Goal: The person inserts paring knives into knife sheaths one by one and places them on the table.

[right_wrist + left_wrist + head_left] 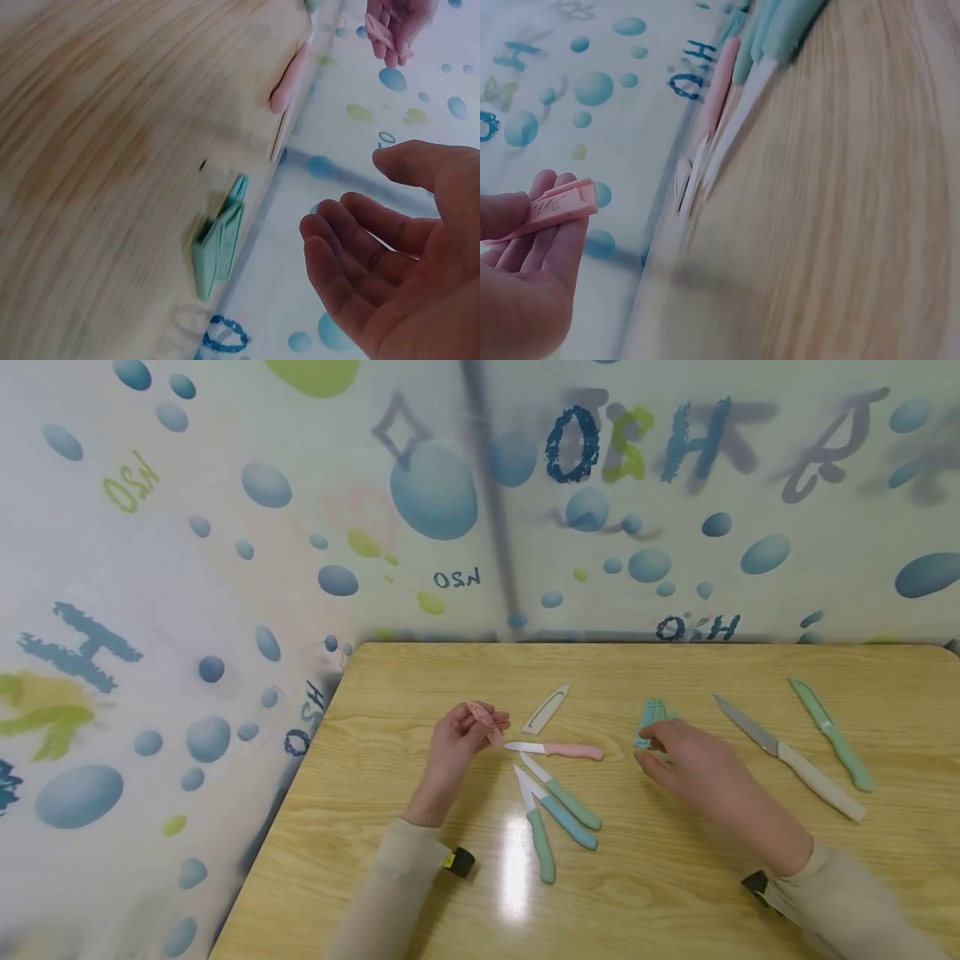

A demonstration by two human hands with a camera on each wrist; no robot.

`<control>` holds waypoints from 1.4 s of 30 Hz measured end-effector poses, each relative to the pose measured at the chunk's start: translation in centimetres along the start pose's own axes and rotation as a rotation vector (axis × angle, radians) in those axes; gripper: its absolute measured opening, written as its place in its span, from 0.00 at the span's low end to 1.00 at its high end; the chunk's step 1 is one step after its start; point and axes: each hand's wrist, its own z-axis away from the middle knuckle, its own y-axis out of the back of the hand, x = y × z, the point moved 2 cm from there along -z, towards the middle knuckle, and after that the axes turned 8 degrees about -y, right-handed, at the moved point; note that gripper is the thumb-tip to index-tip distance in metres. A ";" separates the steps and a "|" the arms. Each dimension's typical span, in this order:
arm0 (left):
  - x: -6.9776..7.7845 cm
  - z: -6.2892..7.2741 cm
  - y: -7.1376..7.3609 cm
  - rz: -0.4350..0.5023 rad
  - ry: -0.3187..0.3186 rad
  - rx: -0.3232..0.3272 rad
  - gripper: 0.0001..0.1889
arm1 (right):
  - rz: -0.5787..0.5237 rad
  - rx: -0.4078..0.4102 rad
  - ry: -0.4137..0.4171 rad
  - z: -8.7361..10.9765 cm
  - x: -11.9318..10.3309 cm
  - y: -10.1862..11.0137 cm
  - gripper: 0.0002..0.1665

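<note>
My left hand [456, 739] pinches a pink knife sheath [561, 207] between thumb and fingers, raised over the table's left side. Just right of it lies a paring knife with a pink handle [573, 751], its white blade pointing at that hand. My right hand [397, 247] has its fingers parted and loosely bent, with nothing between them. Beside it lie blue and green knife sheaths [219, 247], partly covered by the hand in the head view. A cream sheath [546, 708] rests behind the pink-handled knife.
Nearer me lie a blue-handled knife [568, 822] and two green-handled knives, one [542, 852] leftmost. At the right are a larger cream-handled knife [821, 782] and a sheathed green knife [831, 732]. A patterned wall covering [442, 602] stands behind the wooden table [675, 893].
</note>
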 end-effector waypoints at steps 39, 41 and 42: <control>-1.2 0.5 -1.5 0.326 0.046 0.083 0.08 | 0.215 0.135 0.367 -5.0 -5.7 -7.3 0.07; -1.2 0.5 -1.4 0.327 0.048 0.083 0.09 | 0.216 0.133 0.370 -5.0 -5.7 -7.2 0.07; -1.2 0.5 -1.4 0.327 0.047 0.083 0.09 | 0.214 0.125 0.365 -5.1 -5.7 -7.2 0.07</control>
